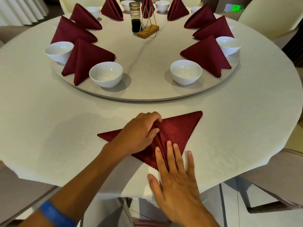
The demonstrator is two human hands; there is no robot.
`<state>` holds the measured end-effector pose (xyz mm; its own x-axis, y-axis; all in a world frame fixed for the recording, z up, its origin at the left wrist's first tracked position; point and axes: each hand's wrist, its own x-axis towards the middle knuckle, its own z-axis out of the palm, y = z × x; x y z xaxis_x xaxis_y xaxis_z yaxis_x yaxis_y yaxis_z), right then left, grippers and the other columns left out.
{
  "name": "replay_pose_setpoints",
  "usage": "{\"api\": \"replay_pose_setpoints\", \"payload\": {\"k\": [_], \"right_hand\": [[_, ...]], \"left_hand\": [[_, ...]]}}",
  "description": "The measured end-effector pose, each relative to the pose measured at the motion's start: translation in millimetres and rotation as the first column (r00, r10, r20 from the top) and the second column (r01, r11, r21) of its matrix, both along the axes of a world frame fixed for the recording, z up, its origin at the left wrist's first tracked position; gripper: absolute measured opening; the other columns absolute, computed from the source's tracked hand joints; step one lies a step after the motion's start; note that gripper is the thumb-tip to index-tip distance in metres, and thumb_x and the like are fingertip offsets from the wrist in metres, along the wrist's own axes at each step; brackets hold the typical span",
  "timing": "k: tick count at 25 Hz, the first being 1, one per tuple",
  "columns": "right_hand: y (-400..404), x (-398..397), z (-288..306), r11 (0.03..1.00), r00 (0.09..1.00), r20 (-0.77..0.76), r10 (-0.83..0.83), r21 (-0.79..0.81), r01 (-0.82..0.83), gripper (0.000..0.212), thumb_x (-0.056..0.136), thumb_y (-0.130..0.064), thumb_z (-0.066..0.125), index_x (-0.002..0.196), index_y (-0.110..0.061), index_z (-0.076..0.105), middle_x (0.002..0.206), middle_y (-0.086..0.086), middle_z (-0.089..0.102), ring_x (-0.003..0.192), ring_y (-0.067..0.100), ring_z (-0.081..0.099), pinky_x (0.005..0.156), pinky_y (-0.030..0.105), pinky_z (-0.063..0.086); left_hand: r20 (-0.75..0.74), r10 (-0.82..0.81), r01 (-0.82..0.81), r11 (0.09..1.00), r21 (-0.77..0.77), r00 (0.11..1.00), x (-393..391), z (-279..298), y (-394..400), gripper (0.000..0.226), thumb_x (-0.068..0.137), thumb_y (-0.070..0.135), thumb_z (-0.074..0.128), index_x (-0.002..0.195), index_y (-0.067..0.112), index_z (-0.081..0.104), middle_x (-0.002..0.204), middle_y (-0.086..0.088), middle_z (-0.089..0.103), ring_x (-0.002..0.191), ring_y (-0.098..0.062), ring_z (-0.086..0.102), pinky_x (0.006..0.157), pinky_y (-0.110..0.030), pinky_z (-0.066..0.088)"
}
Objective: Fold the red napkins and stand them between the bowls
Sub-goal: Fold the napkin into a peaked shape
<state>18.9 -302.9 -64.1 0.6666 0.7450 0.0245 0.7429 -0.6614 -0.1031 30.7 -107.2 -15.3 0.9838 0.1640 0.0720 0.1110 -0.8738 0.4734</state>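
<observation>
A dark red napkin [178,128] lies folded into a triangle on the white tablecloth near the table's front edge. My left hand [139,133] grips a raised fold at the napkin's middle, fingers curled round the cloth. My right hand [175,181] lies flat with straight fingers pressing the napkin's near corner. On the round turntable [147,94], several folded red napkins stand as pyramids between white bowls, such as one napkin [85,61] by the near left bowl [106,74]. The near right bowl [186,72] stands beside another napkin [208,54].
A dark sauce jar [135,17] and a gold wire stand on a wooden base [148,31] sit at the turntable's centre. Cream chairs [268,18] ring the table. A gap lies between the two near bowls. A blue wristband [55,213] is on my left wrist.
</observation>
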Motion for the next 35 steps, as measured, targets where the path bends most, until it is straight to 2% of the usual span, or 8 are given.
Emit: {"api": "replay_pose_setpoints", "payload": {"k": [7,17,20,22,25,28,31,35], "right_hand": [[3,2,-2,1.000,0.999,0.027,-0.017,0.010,0.017,0.071,0.098,-0.060,0.016,0.151,-0.017,0.037,0.156,0.016,0.033,0.143,0.035,0.032,0.109,0.060,0.020],[0,1,2,0.999,0.999,-0.036,0.000,0.053,0.002,0.069,0.099,-0.059,0.016,0.150,-0.017,0.038,0.156,0.015,0.033,0.143,0.033,0.033,0.110,0.058,0.020],[-1,4,21,0.950,0.978,-0.204,-0.050,0.291,0.109,0.070,0.098,-0.062,0.023,0.156,-0.024,0.018,0.163,0.005,0.019,0.149,0.021,0.020,0.118,0.045,0.009],[8,11,46,0.861,0.903,-0.427,-0.055,0.438,0.259,0.077,0.089,-0.068,0.034,0.154,-0.039,0.007,0.159,-0.008,0.026,0.146,0.007,0.022,0.120,0.037,0.017],[19,23,82,0.721,0.816,-0.577,0.036,0.581,0.378,0.049,0.089,-0.053,0.053,0.136,-0.045,0.043,0.116,-0.022,0.062,0.109,0.004,0.057,0.089,0.031,0.052],[18,34,108,0.605,0.680,-0.706,0.195,0.633,0.483,0.020,0.097,-0.016,0.056,0.103,-0.031,0.069,0.089,-0.009,0.073,0.082,0.012,0.070,0.069,0.034,0.059],[12,55,128,0.677,0.578,-0.749,0.325,0.611,0.410,0.022,0.096,-0.007,0.058,0.104,-0.023,0.071,0.092,-0.003,0.075,0.085,0.015,0.071,0.073,0.026,0.058],[25,110,117,0.875,0.657,-0.743,0.124,0.394,0.281,0.020,0.093,-0.026,0.065,0.112,-0.031,0.063,0.096,-0.002,0.072,0.085,0.017,0.070,0.083,0.038,0.058]], "left_hand": [[-0.148,-0.086,0.043,0.961,-0.274,0.985,35,4,25,0.010,0.090,0.021,0.070,0.098,0.027,0.072,0.101,0.009,0.067,0.095,-0.008,0.059,0.092,-0.037,0.049],[-0.143,-0.094,0.024,0.903,-0.428,0.985,28,7,32,0.039,0.092,-0.001,0.058,0.110,0.031,0.072,0.110,0.014,0.061,0.103,0.001,0.056,0.090,-0.017,0.040],[-0.060,-0.082,0.036,0.839,-0.543,0.995,16,37,27,0.040,0.089,-0.007,0.059,0.109,0.024,0.075,0.105,0.009,0.065,0.081,0.004,0.058,0.074,-0.012,0.041],[0.042,-0.135,0.133,0.787,-0.602,0.990,4,60,23,0.038,0.088,-0.009,0.062,0.111,0.019,0.074,0.104,0.005,0.066,0.085,-0.003,0.060,0.074,-0.015,0.043],[0.235,-0.214,0.312,0.768,-0.559,0.948,-9,89,5,0.034,0.087,-0.004,0.068,0.114,0.016,0.072,0.108,0.001,0.067,0.102,-0.017,0.064,0.088,-0.024,0.049],[0.198,-0.229,0.290,0.878,-0.381,0.953,-18,99,9,0.039,0.090,0.017,0.070,0.128,0.025,0.063,0.124,0.011,0.061,0.123,-0.012,0.055,0.101,-0.021,0.043],[-0.030,-0.228,0.178,0.830,-0.529,0.973,-27,91,17,0.020,0.097,0.024,0.061,0.115,0.023,0.068,0.104,0.007,0.071,0.098,-0.006,0.067,0.084,-0.024,0.053],[-0.122,0.082,-0.142,0.744,-0.653,0.989,-16,51,9,0.019,0.098,0.034,0.057,0.109,0.024,0.068,0.082,0.006,0.073,0.075,-0.009,0.069,0.072,-0.030,0.055]]}}
